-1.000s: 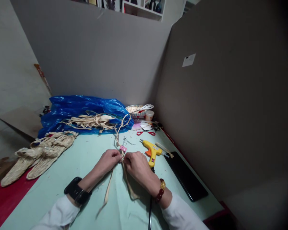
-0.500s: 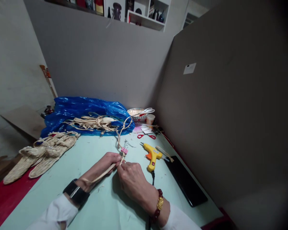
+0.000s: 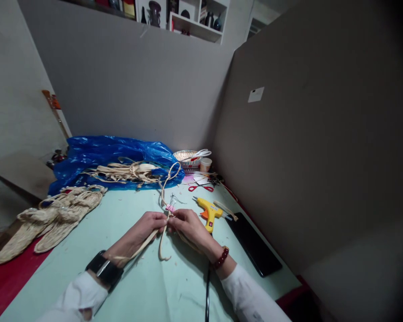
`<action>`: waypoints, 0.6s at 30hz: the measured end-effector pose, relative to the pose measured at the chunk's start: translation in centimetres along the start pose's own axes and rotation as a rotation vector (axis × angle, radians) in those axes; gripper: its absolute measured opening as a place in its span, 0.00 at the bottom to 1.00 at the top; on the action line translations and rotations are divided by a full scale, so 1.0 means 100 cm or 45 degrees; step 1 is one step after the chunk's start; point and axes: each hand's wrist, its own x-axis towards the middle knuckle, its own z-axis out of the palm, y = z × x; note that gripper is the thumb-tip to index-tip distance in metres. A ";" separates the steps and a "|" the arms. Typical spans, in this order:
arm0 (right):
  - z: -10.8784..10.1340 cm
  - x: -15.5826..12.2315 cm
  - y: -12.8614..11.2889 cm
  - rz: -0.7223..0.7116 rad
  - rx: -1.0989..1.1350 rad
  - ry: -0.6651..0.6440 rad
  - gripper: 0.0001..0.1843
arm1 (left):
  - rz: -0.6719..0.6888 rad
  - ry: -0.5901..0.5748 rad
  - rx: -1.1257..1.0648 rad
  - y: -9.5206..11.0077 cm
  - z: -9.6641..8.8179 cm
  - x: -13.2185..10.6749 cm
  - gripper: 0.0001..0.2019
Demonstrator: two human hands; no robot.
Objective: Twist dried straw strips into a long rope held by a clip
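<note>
Pale plant-fibre strands (image 3: 164,243) run between my hands over the pale green table. My left hand (image 3: 152,222) is closed, pinching the strands just below a pink binder clip (image 3: 170,208). My right hand (image 3: 189,226) pinches them from the other side, its fingertips close to the left ones. One strand trails along my left wrist, one hangs down between the hands and another passes under my right hand. Beyond the clip, a looped fibre cord (image 3: 169,177) reaches toward the blue bag. The exact crossing of the strands is hidden by my fingers.
A yellow glue gun (image 3: 208,213) lies right of my hands, its black cable running forward. Red-handled scissors (image 3: 200,188), a basket (image 3: 187,157) and a black flat object (image 3: 255,246) are nearby. Woven sandals (image 3: 67,215) and a blue plastic bag (image 3: 114,145) with fibre lie left.
My right hand has turned and moved up toward the clip. A strand now hangs down between the hands, and another extends beneath my right hand. The view has shifted slightly right.
</note>
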 end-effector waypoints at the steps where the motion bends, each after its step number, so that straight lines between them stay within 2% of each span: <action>1: 0.003 0.001 0.003 -0.006 0.040 -0.017 0.11 | 0.027 -0.009 0.022 -0.001 0.000 0.000 0.11; 6: 0.005 0.005 0.007 0.065 -0.014 -0.063 0.12 | 0.162 -0.018 0.200 -0.005 0.000 0.001 0.10; 11: 0.005 0.003 0.001 0.098 -0.150 0.121 0.12 | 0.294 0.151 0.732 -0.005 0.007 -0.001 0.15; 13: 0.008 0.002 0.000 0.100 -0.160 0.171 0.11 | 0.314 0.169 0.859 -0.003 0.009 -0.004 0.15; 18: 0.012 -0.003 -0.002 -0.003 -0.274 0.260 0.13 | 0.254 0.202 0.824 0.004 0.009 -0.013 0.13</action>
